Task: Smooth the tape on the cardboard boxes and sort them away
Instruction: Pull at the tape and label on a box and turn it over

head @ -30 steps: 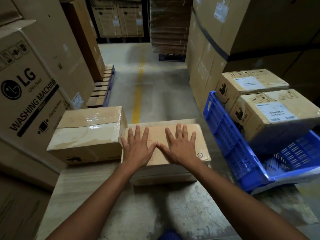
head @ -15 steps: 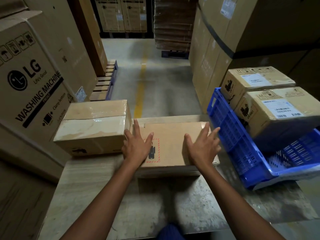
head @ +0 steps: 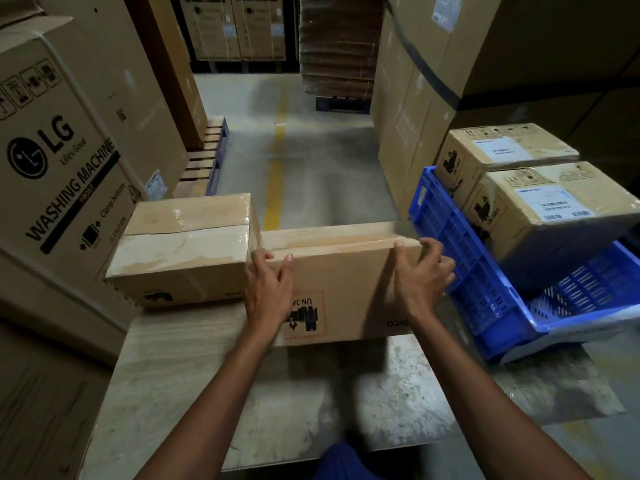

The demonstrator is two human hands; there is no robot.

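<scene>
The UN-marked cardboard box (head: 346, 292) is tilted up just left of the blue crate (head: 460, 230), long axis crosswise; left hand (head: 268, 289) and right hand (head: 420, 275) clasp its upper corners, the right nearer the crate

Brown cardboard box (head: 341, 289), blue lattice crate (head: 460, 258).

Box (head: 346, 289) tipped up; left hand (head: 268, 289) and right hand (head: 420, 271) grip its ends
</scene>
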